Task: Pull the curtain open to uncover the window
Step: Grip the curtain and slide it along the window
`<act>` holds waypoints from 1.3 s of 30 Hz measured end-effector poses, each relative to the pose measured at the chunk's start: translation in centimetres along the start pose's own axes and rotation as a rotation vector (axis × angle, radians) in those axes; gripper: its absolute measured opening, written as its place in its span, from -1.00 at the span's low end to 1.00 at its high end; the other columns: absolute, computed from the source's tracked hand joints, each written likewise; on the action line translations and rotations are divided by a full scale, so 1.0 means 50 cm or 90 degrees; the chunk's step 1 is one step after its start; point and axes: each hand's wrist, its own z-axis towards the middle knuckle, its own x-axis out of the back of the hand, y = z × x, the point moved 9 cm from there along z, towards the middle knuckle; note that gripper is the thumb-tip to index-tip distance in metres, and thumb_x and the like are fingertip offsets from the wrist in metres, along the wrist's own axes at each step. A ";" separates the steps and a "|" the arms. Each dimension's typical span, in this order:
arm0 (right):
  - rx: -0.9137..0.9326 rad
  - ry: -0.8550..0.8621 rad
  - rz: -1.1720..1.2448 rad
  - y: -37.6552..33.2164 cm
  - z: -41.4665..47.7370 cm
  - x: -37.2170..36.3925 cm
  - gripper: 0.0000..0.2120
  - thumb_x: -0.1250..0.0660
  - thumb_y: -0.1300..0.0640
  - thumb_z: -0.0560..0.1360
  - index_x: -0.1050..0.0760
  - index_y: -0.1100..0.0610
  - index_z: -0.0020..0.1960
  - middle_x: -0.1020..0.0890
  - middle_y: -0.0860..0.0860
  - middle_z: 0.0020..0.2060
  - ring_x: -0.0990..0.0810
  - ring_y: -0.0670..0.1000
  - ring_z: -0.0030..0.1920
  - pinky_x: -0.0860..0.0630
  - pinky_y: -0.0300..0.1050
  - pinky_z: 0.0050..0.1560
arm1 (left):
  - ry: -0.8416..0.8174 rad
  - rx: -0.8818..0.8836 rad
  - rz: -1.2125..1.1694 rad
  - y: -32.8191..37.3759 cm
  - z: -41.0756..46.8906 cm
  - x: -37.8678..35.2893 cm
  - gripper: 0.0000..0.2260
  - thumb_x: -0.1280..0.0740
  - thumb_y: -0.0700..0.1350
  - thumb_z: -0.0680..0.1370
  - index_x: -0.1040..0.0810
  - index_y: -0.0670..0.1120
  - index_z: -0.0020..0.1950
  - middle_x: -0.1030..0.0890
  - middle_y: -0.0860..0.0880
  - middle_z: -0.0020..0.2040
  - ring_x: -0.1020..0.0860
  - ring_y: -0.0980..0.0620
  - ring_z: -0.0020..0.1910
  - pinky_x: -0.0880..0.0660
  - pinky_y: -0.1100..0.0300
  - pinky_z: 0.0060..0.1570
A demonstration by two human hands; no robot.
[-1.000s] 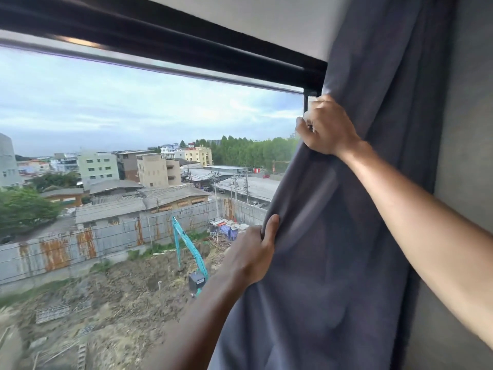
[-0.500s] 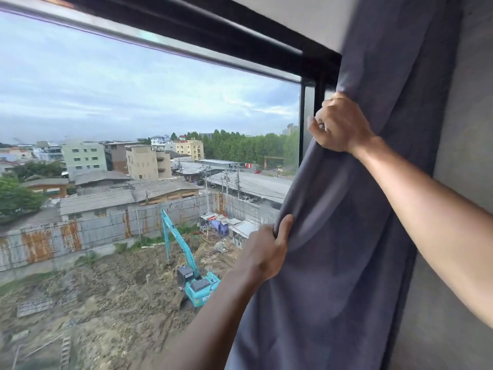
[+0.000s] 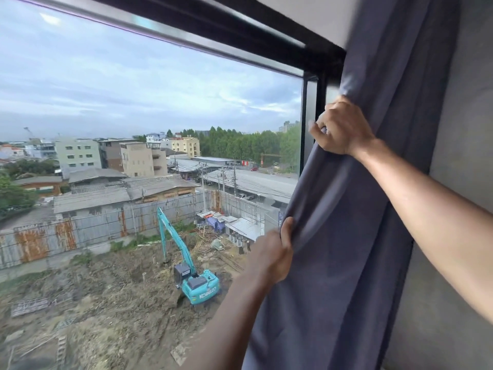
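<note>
A grey-blue curtain (image 3: 354, 209) hangs bunched at the right side of a large window (image 3: 133, 102) with a black frame (image 3: 310, 124). My right hand (image 3: 340, 126) is shut on the curtain's leading edge high up, next to the frame's right upright. My left hand (image 3: 272, 253) grips the same edge lower down, thumb over the fabric. Most of the glass is uncovered and shows sky, buildings and a building site with a teal excavator.
A grey wall (image 3: 458, 129) stands right of the curtain. A white ceiling strip (image 3: 306, 14) runs above the black frame top. A metal rail (image 3: 149, 25) crosses the top of the window.
Both hands have carried the curtain's edge further right. The window's right upright and more of the view outside have come into sight.
</note>
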 end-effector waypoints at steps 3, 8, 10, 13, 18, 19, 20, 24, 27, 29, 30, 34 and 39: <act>0.005 -0.020 -0.005 -0.020 -0.014 -0.001 -0.54 -0.10 -0.06 0.48 -0.27 0.05 -0.57 -0.35 0.07 -0.55 -0.41 0.15 -0.38 -0.43 -0.07 -0.15 | 0.010 -0.009 0.018 -0.007 -0.025 0.001 -0.40 0.09 0.20 0.66 -0.59 -0.19 0.03 -0.64 -0.33 0.05 -0.57 -0.34 0.09 -0.47 -0.10 0.07; -0.010 -0.051 -0.015 -0.034 -0.028 0.000 -0.54 -0.11 -0.09 0.49 -0.33 0.03 -0.55 -0.38 0.07 -0.51 -0.40 0.13 -0.29 -0.50 0.00 -0.15 | 0.001 -0.023 0.005 -0.008 -0.050 0.000 -0.43 0.08 0.14 0.67 -0.54 -0.26 0.01 -0.62 -0.39 -0.01 -0.55 -0.40 0.03 -0.45 -0.18 0.07; -0.009 -0.046 -0.028 -0.036 -0.030 0.005 -0.54 -0.12 -0.10 0.49 -0.31 0.03 -0.55 -0.45 0.11 -0.50 -0.48 0.18 -0.23 -0.36 -0.11 -0.26 | -0.005 -0.023 0.000 -0.005 -0.056 0.001 -0.43 0.08 0.13 0.68 -0.55 -0.28 0.00 -0.62 -0.38 0.01 -0.55 -0.38 0.05 -0.44 -0.16 0.09; -0.005 -0.040 -0.031 -0.045 -0.037 0.014 -0.52 -0.13 -0.09 0.49 -0.32 0.04 -0.57 -0.42 0.09 -0.51 -0.50 0.20 -0.22 -0.31 -0.12 -0.24 | -0.004 -0.010 -0.006 -0.007 -0.068 0.001 -0.41 0.07 0.12 0.68 -0.56 -0.29 0.00 -0.62 -0.37 0.03 -0.56 -0.35 0.07 -0.42 -0.12 0.07; -0.007 -0.050 -0.037 -0.061 -0.044 0.025 -0.50 -0.16 -0.08 0.49 -0.39 0.10 -0.57 -0.47 0.11 -0.51 -0.52 0.22 -0.17 -0.29 -0.13 -0.23 | 0.001 -0.010 -0.031 -0.001 -0.087 0.010 -0.42 0.06 0.09 0.69 -0.53 -0.34 -0.07 -0.62 -0.40 -0.01 -0.58 -0.36 0.01 -0.41 -0.06 -0.03; -0.009 -0.057 -0.037 -0.063 -0.045 0.026 -0.50 -0.15 -0.09 0.49 -0.39 0.11 -0.56 -0.49 0.12 -0.50 -0.52 0.22 -0.15 -0.33 -0.12 -0.23 | -0.001 -0.007 -0.032 0.000 -0.090 0.010 -0.42 0.06 0.09 0.69 -0.52 -0.35 -0.07 -0.62 -0.41 -0.01 -0.57 -0.36 0.01 -0.42 -0.06 -0.03; -0.012 -0.065 -0.036 -0.065 -0.046 0.029 -0.49 -0.15 -0.09 0.50 -0.40 0.11 -0.56 -0.50 0.13 -0.49 -0.52 0.23 -0.15 -0.36 -0.11 -0.23 | -0.003 -0.002 -0.033 -0.002 -0.093 0.009 -0.41 0.06 0.10 0.69 -0.51 -0.36 -0.07 -0.62 -0.41 0.00 -0.57 -0.36 0.02 -0.42 -0.06 -0.02; 0.009 -0.091 -0.038 -0.080 -0.053 0.036 -0.45 -0.11 -0.10 0.53 -0.36 0.12 -0.56 -0.45 0.11 -0.53 -0.51 0.22 -0.20 -0.46 -0.09 -0.17 | -0.013 0.014 -0.016 -0.012 -0.105 0.002 -0.40 0.08 0.13 0.68 -0.50 -0.34 -0.06 -0.61 -0.40 0.02 -0.57 -0.36 0.06 -0.46 -0.11 0.07; 0.044 -0.097 -0.071 -0.101 -0.061 0.038 -0.40 -0.06 -0.12 0.55 -0.39 0.17 -0.56 -0.48 0.14 -0.54 -0.52 0.21 -0.24 -0.34 -0.13 -0.16 | -0.026 0.023 0.015 -0.025 -0.117 0.000 -0.40 0.09 0.13 0.68 -0.50 -0.33 -0.07 -0.61 -0.39 0.04 -0.57 -0.34 0.08 -0.43 -0.08 0.05; 0.072 -0.112 -0.072 -0.126 -0.065 0.042 -0.41 -0.04 -0.12 0.57 -0.29 0.13 -0.57 -0.46 0.13 -0.55 -0.52 0.20 -0.29 -0.45 -0.09 -0.08 | -0.043 0.041 0.044 -0.038 -0.126 0.001 -0.39 0.10 0.15 0.67 -0.55 -0.29 -0.01 -0.61 -0.36 0.11 -0.56 -0.31 0.15 -0.43 -0.06 0.10; 0.081 -0.115 -0.070 -0.140 -0.066 0.047 -0.42 -0.05 -0.12 0.57 -0.24 0.12 -0.57 -0.43 0.11 -0.56 -0.51 0.20 -0.32 -0.50 -0.03 -0.08 | -0.052 0.052 0.060 -0.045 -0.132 0.003 -0.39 0.11 0.16 0.67 -0.56 -0.26 0.05 -0.60 -0.35 0.16 -0.55 -0.30 0.19 -0.44 -0.06 0.16; 0.091 -0.115 -0.062 -0.184 -0.076 0.065 -0.45 -0.14 -0.08 0.55 -0.21 0.13 -0.56 -0.46 0.15 -0.57 -0.52 0.19 -0.35 -0.49 -0.02 -0.18 | -0.085 0.067 0.095 -0.068 -0.156 0.016 -0.44 0.11 0.18 0.66 -0.51 -0.17 0.21 -0.57 -0.29 0.25 -0.50 -0.25 0.27 -0.40 -0.10 0.28; 0.118 -0.105 -0.077 -0.238 -0.092 0.085 -0.45 -0.37 0.03 0.44 -0.13 0.11 -0.56 -0.46 0.13 -0.64 -0.51 0.18 -0.50 -0.54 -0.05 -0.21 | -0.108 0.060 0.139 -0.093 -0.185 0.051 -0.54 0.06 0.12 0.68 -0.50 -0.16 0.14 -0.59 -0.27 0.22 -0.54 -0.24 0.21 -0.44 -0.08 0.22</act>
